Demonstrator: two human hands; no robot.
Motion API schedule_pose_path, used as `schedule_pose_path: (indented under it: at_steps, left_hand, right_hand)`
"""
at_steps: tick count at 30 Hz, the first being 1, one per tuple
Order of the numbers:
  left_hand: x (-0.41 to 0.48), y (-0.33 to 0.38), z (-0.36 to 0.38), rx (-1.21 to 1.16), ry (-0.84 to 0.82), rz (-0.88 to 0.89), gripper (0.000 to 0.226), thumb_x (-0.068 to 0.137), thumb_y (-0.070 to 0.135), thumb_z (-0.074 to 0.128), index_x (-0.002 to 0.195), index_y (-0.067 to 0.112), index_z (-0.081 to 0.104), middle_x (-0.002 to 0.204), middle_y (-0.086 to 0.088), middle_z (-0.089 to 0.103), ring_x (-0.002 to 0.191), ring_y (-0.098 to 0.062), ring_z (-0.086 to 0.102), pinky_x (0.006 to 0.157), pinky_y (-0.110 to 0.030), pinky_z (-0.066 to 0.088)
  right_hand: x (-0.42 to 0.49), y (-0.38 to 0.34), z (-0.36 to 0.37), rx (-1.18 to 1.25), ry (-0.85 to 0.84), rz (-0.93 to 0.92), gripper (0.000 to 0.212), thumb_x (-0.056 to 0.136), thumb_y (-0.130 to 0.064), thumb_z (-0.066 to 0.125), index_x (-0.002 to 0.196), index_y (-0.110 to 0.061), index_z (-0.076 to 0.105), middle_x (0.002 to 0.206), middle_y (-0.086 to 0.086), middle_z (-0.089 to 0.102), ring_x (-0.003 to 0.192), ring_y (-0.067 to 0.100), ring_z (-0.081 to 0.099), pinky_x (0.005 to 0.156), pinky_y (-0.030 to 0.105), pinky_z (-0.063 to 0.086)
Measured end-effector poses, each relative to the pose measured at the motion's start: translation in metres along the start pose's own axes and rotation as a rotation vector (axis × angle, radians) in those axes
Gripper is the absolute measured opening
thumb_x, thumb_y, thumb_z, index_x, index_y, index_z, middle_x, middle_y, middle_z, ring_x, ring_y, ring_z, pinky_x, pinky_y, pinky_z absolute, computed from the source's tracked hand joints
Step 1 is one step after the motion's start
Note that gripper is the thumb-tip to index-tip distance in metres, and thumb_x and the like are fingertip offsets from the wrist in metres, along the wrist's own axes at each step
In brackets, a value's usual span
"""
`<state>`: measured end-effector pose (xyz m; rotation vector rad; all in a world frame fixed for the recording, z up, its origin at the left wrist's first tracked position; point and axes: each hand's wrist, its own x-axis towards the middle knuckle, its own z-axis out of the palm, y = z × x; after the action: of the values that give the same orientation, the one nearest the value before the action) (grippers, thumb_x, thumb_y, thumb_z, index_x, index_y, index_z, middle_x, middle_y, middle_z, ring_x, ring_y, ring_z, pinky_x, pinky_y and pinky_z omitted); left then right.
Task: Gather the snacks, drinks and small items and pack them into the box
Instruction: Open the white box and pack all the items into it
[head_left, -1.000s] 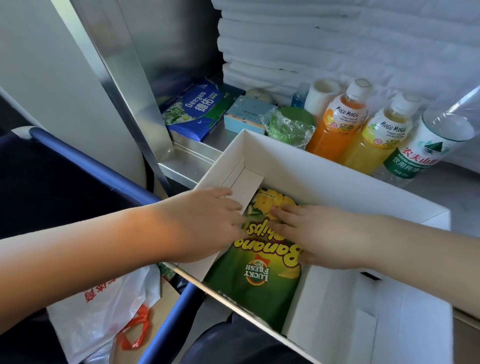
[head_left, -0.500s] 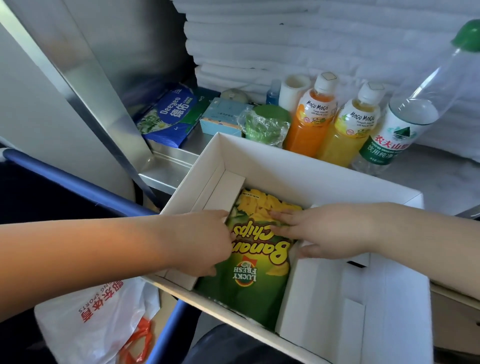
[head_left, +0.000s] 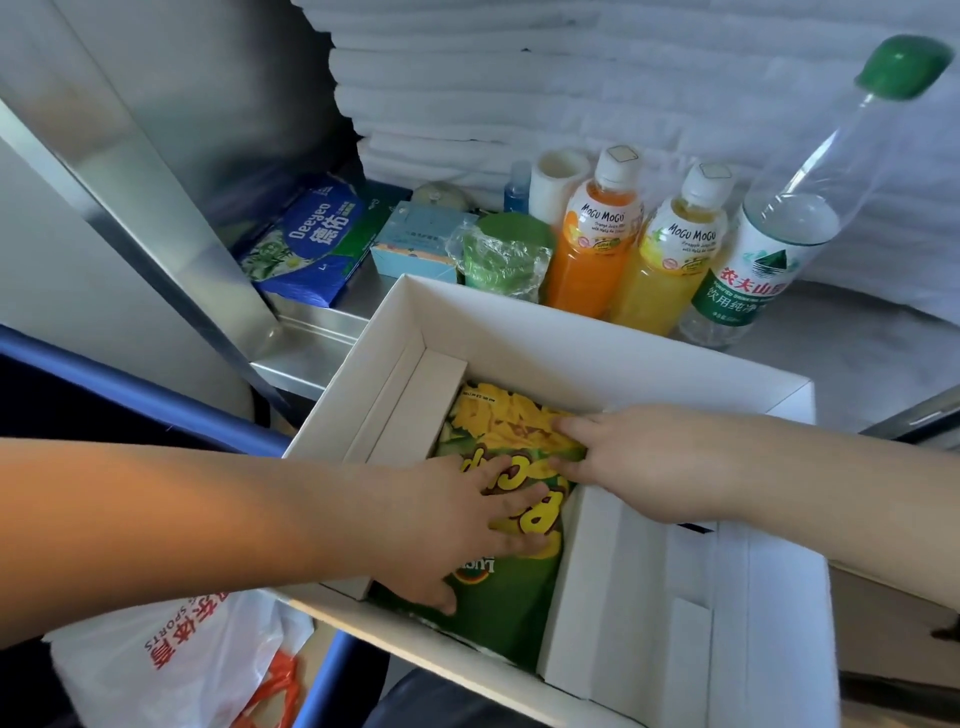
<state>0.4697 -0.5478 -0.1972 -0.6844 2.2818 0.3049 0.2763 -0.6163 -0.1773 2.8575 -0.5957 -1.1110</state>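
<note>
Pressing down on a green-and-yellow foil bag of banana chips (head_left: 498, 613), the left hand (head_left: 457, 525) lies flat with its fingers spread over the printed lettering, grasping nothing. The right hand (head_left: 639, 462) reaches in from the other side, its fingers straight and resting on the bag's yellow upper part, also unclenched. The bag lies flat on the floor of an open white cardboard box (head_left: 571, 338), against a folded inner flap on the left. Just behind the box's far wall stand an orange juice bottle with a white cap (head_left: 592, 249), a yellow juice bottle (head_left: 670, 265) touching it, and a clear water bottle with a green cap (head_left: 753, 270). Left of them sit a green round item wrapped in clear film (head_left: 506, 254), a small light-blue carton (head_left: 415, 249) and a blue soft pack of tissues (head_left: 311, 244).
</note>
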Motion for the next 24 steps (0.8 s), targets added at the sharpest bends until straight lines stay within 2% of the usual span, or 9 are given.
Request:
schedule_pose_path:
  at_steps: [2,4,8,11,13,15,18,21,24]
  left_hand:
    - [0.002,0.003,0.0,0.032,-0.014,-0.009,0.094,0.089,0.051,0.055,0.144,0.038,-0.021,0.151,0.0,-0.032,0.14,-0.037,-0.02,0.111,-0.058,0.017]
    - [0.001,0.002,0.002,0.025,-0.003,-0.005,0.094,0.089,0.051,0.055,0.143,0.039,-0.021,0.149,0.0,-0.035,0.139,-0.038,-0.021,0.11,-0.059,0.019]
    - [-0.002,0.001,0.006,-0.01,0.028,0.048,0.087,0.09,0.053,0.05,0.143,0.044,-0.018,0.139,-0.001,-0.043,0.137,-0.041,-0.024,0.109,-0.06,0.022]
    - [-0.001,0.003,0.006,-0.014,0.013,0.059,0.087,0.09,0.05,0.051,0.143,0.043,-0.018,0.136,-0.003,-0.045,0.137,-0.043,-0.023,0.107,-0.059,0.028]
    - [-0.001,0.003,0.003,-0.018,-0.006,0.063,0.088,0.09,0.05,0.052,0.143,0.043,-0.017,0.135,-0.003,-0.046,0.136,-0.042,-0.025,0.105,-0.058,0.03]
    - [-0.002,0.002,0.002,-0.049,-0.025,0.062,0.085,0.091,0.051,0.05,0.144,0.043,-0.016,0.137,-0.002,-0.046,0.135,-0.039,-0.029,0.106,-0.058,0.029]
    - [-0.004,-0.003,-0.001,-0.078,-0.005,0.047,0.078,0.093,0.052,0.045,0.145,0.043,-0.012,0.148,-0.001,-0.036,0.138,-0.035,-0.025,0.113,-0.058,0.014]
    - [-0.002,-0.015,-0.005,-0.035,0.128,-0.129,0.08,0.093,0.055,0.041,0.148,0.029,-0.011,0.153,-0.01,-0.026,0.142,-0.032,-0.015,0.116,-0.049,0.0]
    - [0.003,-0.025,-0.007,0.028,0.094,-0.338,0.096,0.09,0.06,0.041,0.145,0.009,-0.019,0.151,-0.019,-0.024,0.142,-0.033,-0.017,0.114,-0.043,-0.01]
  right_hand:
    - [0.0,-0.003,-0.002,-0.015,-0.023,0.012,0.06,0.092,-0.007,0.041,0.148,-0.02,0.022,0.141,0.018,0.025,0.113,0.034,0.047,0.085,0.044,0.05]
    - [-0.003,-0.002,-0.003,0.01,-0.041,0.005,0.062,0.093,-0.007,0.038,0.149,-0.022,0.016,0.147,0.016,0.016,0.115,0.034,0.046,0.084,0.043,0.05]
    - [-0.012,0.002,-0.001,0.098,-0.059,-0.033,0.053,0.101,-0.016,0.029,0.149,-0.028,0.013,0.155,0.012,0.003,0.121,0.033,0.042,0.095,0.042,0.045]
    - [-0.014,-0.001,-0.005,0.048,-0.084,-0.03,0.062,0.098,-0.008,0.034,0.15,-0.027,0.007,0.156,0.016,-0.007,0.135,0.034,0.027,0.102,0.041,0.04]
    - [-0.011,-0.004,-0.008,0.009,-0.12,-0.019,0.064,0.095,-0.005,0.036,0.151,-0.025,0.01,0.155,0.02,-0.003,0.132,0.035,0.031,0.099,0.041,0.042]
    - [-0.006,-0.005,-0.01,-0.024,-0.11,-0.017,0.056,0.097,-0.01,0.037,0.149,-0.022,0.02,0.15,0.022,0.014,0.119,0.036,0.042,0.094,0.042,0.045]
    - [-0.005,-0.002,-0.01,0.054,-0.044,-0.018,0.046,0.1,-0.028,0.033,0.146,-0.024,0.029,0.142,0.018,0.028,0.115,0.031,0.045,0.094,0.042,0.044]
    - [-0.006,0.002,-0.009,0.217,0.057,-0.03,0.058,0.097,-0.032,0.041,0.149,-0.023,0.016,0.155,0.006,0.012,0.136,0.024,0.029,0.107,0.038,0.034]
    - [-0.003,-0.003,-0.008,0.217,0.025,-0.008,0.071,0.097,-0.031,0.044,0.151,-0.019,0.0,0.158,0.007,-0.002,0.143,0.023,0.014,0.114,0.037,0.023]
